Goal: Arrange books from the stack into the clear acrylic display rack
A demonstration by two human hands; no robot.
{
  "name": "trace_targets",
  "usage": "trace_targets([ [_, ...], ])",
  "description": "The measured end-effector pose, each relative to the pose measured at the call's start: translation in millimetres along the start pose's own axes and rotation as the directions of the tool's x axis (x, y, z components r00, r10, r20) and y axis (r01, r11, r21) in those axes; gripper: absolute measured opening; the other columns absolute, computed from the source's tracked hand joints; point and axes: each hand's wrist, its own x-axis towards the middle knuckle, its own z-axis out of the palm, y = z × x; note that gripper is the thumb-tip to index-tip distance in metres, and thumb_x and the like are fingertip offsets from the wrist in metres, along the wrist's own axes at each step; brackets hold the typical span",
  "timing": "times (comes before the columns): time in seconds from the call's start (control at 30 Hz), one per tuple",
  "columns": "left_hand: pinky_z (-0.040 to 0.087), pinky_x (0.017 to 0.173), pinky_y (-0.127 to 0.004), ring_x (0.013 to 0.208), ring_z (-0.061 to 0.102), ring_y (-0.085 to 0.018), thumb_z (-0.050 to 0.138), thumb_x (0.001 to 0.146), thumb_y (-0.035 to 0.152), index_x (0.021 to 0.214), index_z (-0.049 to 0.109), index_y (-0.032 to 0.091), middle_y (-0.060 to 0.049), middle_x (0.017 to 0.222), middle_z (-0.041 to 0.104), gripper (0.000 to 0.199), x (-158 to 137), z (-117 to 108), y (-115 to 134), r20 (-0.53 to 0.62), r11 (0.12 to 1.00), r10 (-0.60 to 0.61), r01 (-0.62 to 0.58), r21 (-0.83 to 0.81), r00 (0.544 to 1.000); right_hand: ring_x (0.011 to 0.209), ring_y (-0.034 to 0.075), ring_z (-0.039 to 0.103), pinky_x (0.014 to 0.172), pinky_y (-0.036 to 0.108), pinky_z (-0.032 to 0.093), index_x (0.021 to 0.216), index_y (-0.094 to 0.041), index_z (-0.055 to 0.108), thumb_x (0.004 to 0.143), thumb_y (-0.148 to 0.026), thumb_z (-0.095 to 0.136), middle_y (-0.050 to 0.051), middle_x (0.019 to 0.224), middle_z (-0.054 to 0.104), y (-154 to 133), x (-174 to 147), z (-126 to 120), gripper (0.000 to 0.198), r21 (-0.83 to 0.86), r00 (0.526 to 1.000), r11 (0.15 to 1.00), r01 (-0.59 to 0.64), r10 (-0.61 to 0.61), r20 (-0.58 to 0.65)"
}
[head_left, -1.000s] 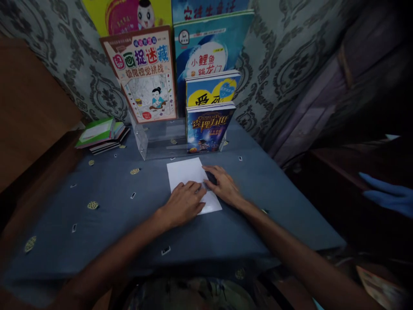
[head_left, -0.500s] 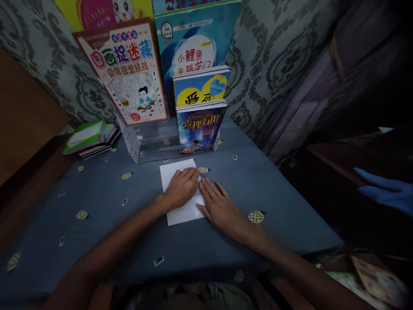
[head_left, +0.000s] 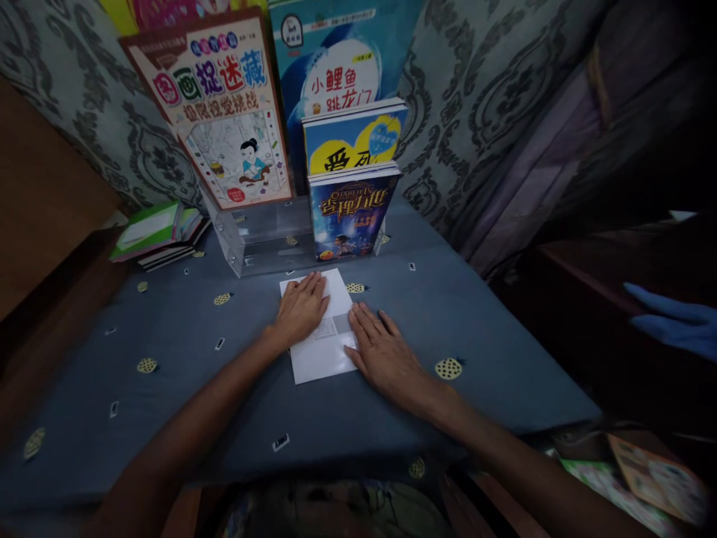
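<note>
A white sheet or thin booklet (head_left: pixel 322 364) lies flat on the table, with a grey band and a small block of fine print across its middle. My left hand (head_left: pixel 302 308) rests palm down on its upper left part, fingers stretched out. At its right edge my right hand (head_left: pixel 385 357) lies flat, fingertips touching the edge and thumb apart over the lower part. Neither hand grasps anything. Whether the white piece has more than one leaf, I cannot tell.
Behind it, a clear acrylic stand (head_left: pixel 263 250) holds several picture books, including a dark blue book (head_left: pixel 350 217). A stack of books (head_left: pixel 154 232) lies at the left on the blue tablecloth (head_left: pixel 184 418). Beyond the right edge is a blue glove-like shape (head_left: pixel 672 317); books (head_left: pixel 644 478) lie below.
My left hand has slid left across the white piece, uncovering the small print and part of the grey band. My right hand stays at the right edge. The view has shifted slightly.
</note>
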Motion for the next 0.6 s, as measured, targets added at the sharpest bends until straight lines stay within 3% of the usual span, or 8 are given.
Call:
trace_targets([
  [0.17, 0.039, 0.111, -0.048, 0.144, 0.044, -0.029, 0.032, 0.105, 0.026, 0.143, 0.049, 0.008, -0.019, 0.153, 0.048, 0.046, -34.1, -7.5, -28.3, 0.013, 0.990, -0.138, 0.137, 0.042, 0.990, 0.149, 0.036, 0.032, 0.121, 0.060, 0.028, 0.157, -0.007, 0.032, 0.103, -0.040, 0.031, 0.022, 0.158, 0.040, -0.8, -0.3, 2.4, 0.063, 0.013, 1.000, 1.000, -0.007, 0.007, 0.012],
  [0.37, 0.037, 0.115, -0.045, 0.144, 0.044, -0.027, 0.034, 0.105, 0.025, 0.142, 0.049, 0.006, -0.018, 0.153, 0.048, 0.045, -43.0, -7.2, -37.5, -0.003, 0.985, -0.170, 0.170, 0.029, 0.985, 0.149, 0.036, 0.033, 0.121, 0.060, 0.027, 0.152, -0.009, 0.042, 0.103, -0.043, 0.033, 0.021, 0.156, 0.044, 1.4, 5.9, -13.9, 0.061, 0.000, 0.998, 1.000, 0.024, -0.024, 0.054],
  [0.47, 0.035, 0.117, -0.046, 0.145, 0.043, -0.028, 0.034, 0.105, 0.025, 0.143, 0.048, 0.005, -0.019, 0.153, 0.048, 0.045, -42.3, -5.6, -38.4, 0.003, 0.988, -0.155, 0.155, 0.015, 0.988, 0.150, 0.035, 0.031, 0.122, 0.059, 0.024, 0.146, -0.007, 0.049, 0.103, -0.038, 0.032, 0.022, 0.156, 0.044, -1.8, 33.7, -24.2, 0.055, 0.004, 0.995, 0.998, 0.070, -0.070, 0.077],
  [0.6, 0.033, 0.118, -0.047, 0.146, 0.041, -0.028, 0.034, 0.105, 0.025, 0.143, 0.047, 0.005, -0.018, 0.155, 0.046, 0.045, -43.0, -5.4, -39.8, 0.011, 0.988, -0.151, 0.151, 0.008, 0.988, 0.151, 0.030, 0.031, 0.125, 0.054, 0.020, 0.152, -0.008, 0.041, 0.103, -0.033, 0.032, 0.019, 0.161, 0.037, -4.5, 88.5, -19.1, 0.055, 0.082, 0.975, 0.984, 0.157, -0.168, 0.145],
])
